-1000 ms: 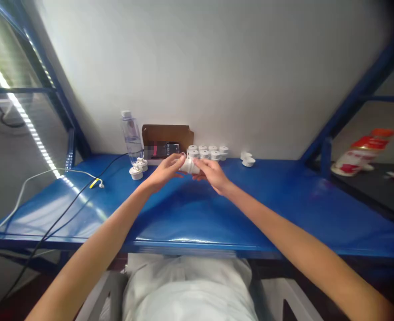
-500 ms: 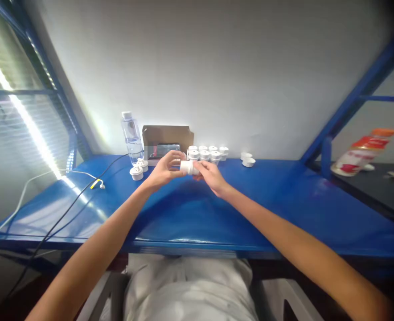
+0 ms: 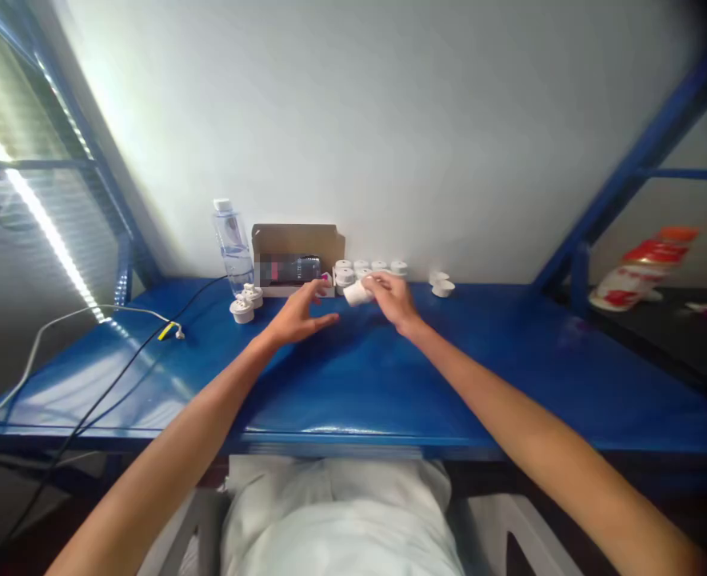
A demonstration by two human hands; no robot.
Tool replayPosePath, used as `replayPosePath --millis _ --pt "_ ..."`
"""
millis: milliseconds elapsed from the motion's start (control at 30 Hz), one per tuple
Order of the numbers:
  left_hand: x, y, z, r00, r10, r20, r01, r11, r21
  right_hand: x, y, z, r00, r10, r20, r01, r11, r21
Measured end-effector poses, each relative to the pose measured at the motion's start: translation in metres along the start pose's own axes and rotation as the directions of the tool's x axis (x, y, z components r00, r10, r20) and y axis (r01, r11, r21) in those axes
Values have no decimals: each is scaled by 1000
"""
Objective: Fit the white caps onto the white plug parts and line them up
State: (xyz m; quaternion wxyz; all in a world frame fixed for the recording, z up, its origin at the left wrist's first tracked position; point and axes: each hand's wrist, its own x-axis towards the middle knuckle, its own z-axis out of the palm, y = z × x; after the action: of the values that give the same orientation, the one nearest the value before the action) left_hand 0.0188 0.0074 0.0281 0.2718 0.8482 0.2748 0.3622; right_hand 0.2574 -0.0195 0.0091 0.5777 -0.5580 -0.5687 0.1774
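Note:
Pinched in my right hand (image 3: 394, 298) is a small white cylindrical part (image 3: 358, 293), tilted and held just above the table; its far end is covered by the fingers. My left hand (image 3: 299, 314) is apart from it, fingers and thumb spread with nothing between them. Behind the held part stands a group of white round pieces (image 3: 345, 276), partly covered by my right hand. Two white pieces with holes in their tops (image 3: 243, 310) stand left of my left hand. Farther right, two shallow white cups (image 3: 443, 288) sit near the wall.
An open cardboard box (image 3: 293, 238) with a phone (image 3: 299, 270) stands at the back, beside a clear water bottle (image 3: 232, 244). A black cable (image 3: 143, 346) and a white cable (image 3: 47, 324) cross the table's left side. An orange-capped bottle (image 3: 645, 270) stands far right.
My left hand has let go of the white cylindrical part and opened. My right hand has moved slightly right with the part, which now tilts.

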Motion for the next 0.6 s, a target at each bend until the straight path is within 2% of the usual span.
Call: replayPosePath --millis 67,133,167,233,333,400,500,600 --pt "1 -8 -5 999 -14 -29 18 990 137 14 15 -24 981 -85 -172 34 959 -282" --pt "2 -16 -12 995 -56 -77 78 948 309 24 33 -48 964 -65 -256 -67 877 -475" --pt "3 -20 -16 990 -87 -113 126 909 397 28 41 -58 964 -24 -263 -125 836 -534" --pt "2 -24 -23 968 -153 -200 239 805 543 32 58 -71 968 31 -251 -177 793 -583" --pt "-1 -25 -33 926 -214 -311 373 649 663 34 76 -72 974 20 -227 -142 830 -540" --pt "-4 -23 -40 902 -253 -349 430 580 692 36 82 -69 979 -5 -204 -103 849 -518" --pt "-6 -20 -48 868 -329 -373 496 523 693 41 87 -72 991 -35 -131 -46 822 -568" --pt "-7 -19 -54 843 -378 -382 535 518 668 45 91 -87 980 -55 -193 -91 736 -670"
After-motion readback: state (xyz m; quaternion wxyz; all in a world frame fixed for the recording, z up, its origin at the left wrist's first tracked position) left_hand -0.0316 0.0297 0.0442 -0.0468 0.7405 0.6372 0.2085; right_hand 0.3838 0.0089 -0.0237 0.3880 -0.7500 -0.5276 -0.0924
